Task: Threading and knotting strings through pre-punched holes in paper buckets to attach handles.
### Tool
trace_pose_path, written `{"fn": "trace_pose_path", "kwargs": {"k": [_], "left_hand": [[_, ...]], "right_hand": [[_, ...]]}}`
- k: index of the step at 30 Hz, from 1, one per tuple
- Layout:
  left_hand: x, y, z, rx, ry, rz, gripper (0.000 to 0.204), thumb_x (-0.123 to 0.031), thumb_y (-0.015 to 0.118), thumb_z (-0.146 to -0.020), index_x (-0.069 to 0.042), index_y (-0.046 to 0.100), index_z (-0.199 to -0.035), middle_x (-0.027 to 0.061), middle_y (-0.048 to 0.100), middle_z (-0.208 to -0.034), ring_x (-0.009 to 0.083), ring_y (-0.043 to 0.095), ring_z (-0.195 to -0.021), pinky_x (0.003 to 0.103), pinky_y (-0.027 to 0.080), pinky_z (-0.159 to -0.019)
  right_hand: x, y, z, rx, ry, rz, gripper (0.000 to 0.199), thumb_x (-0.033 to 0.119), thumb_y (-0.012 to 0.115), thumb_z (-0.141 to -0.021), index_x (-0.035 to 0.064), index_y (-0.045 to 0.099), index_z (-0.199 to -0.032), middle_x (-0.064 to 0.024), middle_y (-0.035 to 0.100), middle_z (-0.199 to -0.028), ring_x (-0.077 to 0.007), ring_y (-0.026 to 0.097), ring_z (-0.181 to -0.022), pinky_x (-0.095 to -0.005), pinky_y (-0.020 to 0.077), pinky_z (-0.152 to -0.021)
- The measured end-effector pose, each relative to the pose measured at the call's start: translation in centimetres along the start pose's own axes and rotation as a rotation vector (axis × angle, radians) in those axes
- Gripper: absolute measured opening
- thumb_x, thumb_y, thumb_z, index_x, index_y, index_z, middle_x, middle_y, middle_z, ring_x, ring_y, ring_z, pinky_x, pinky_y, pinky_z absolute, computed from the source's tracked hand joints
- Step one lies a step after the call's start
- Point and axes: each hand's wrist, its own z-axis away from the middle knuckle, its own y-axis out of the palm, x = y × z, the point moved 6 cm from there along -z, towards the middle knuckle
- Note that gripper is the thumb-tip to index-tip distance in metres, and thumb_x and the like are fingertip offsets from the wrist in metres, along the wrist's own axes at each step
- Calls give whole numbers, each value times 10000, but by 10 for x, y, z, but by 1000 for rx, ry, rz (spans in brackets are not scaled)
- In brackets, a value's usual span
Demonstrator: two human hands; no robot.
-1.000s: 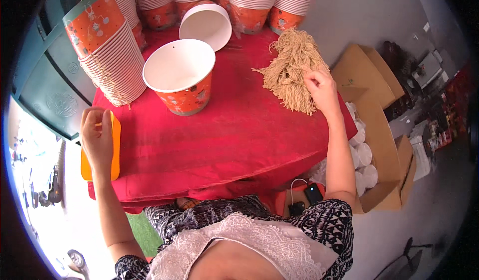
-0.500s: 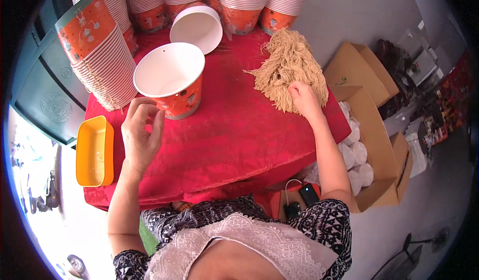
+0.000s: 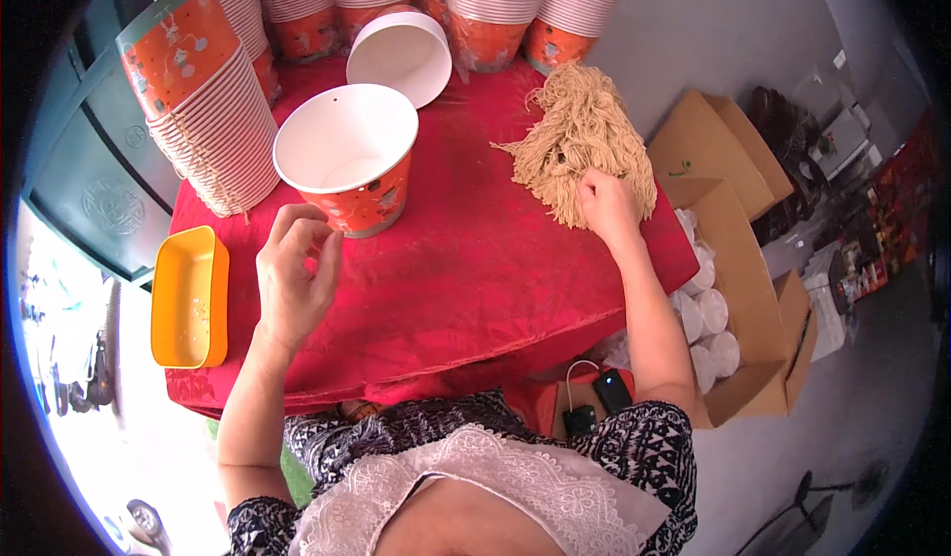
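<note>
My left hand (image 3: 300, 274) is beside the near left side of an orange paper bucket (image 3: 369, 199) with a white inside and a small hole below its far rim. Its fingers are bent, the thumb stands apart, and nothing shows in them. At the right, my right hand (image 3: 609, 206) is closed in a pinch on the near edge of a heap of beige cords (image 3: 578, 130). Which strands it grips is hidden by the fingers. Behind the upright bucket, another white-lined bucket (image 3: 406, 55) lies tipped with its mouth toward me.
A tall stack of nested buckets (image 3: 213, 110), cords hanging along it, leans at the left. More wrapped stacks (image 3: 485, 11) line the back. A yellow tray (image 3: 218, 303) sits at the left edge of the red-covered table (image 3: 466, 288). To the right is an open cardboard box (image 3: 753, 303) with white rolls.
The view has shifted slightly. My left hand has moved a little to the right, its thumb still apart from the fingers. My right hand stays at the cord heap.
</note>
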Motion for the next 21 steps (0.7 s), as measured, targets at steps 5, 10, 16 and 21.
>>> {"fn": "trace_pose_path", "kwargs": {"k": [5, 10, 16, 21], "left_hand": [[-4, -1, 4, 4, -11, 34, 84, 59, 642, -822, 33, 565, -843, 144, 601, -918, 221, 650, -674, 289, 537, -570], [-13, 6, 9, 80, -20, 127, 75, 43, 651, -821, 27, 579, -838, 137, 596, -903, 219, 639, -652, 292, 522, -565], [-13, 26, 17, 223, -167, 312, 87, -38, 647, -850, 39, 610, -837, 126, 606, -849, 234, 631, -696, 317, 507, -607], [-7, 54, 35, 358, -540, 592, 145, -91, 629, -903, 29, 616, -982, 66, 619, -833, 125, 600, -672, 270, 497, -562]], "right_hand": [[12, -12, 10, -245, -170, -142, 80, 52, 622, -793, -8, 659, -757, -162, 655, -775, -359, 629, -739, -442, 502, -693], [42, -8, 14, 34, 134, -702, 47, 11, 632, -795, -19, 660, -775, -44, 597, -682, -150, 562, -653, -314, 461, -629], [125, 8, 38, 344, 187, -1430, 128, 42, 617, -894, 45, 625, -767, 60, 469, -638, -20, 373, -537, -204, 317, -479], [174, 7, 57, 312, 155, -1669, 114, 81, 629, -909, 32, 645, -807, 38, 495, -622, -38, 407, -524, -207, 344, -477]]}}
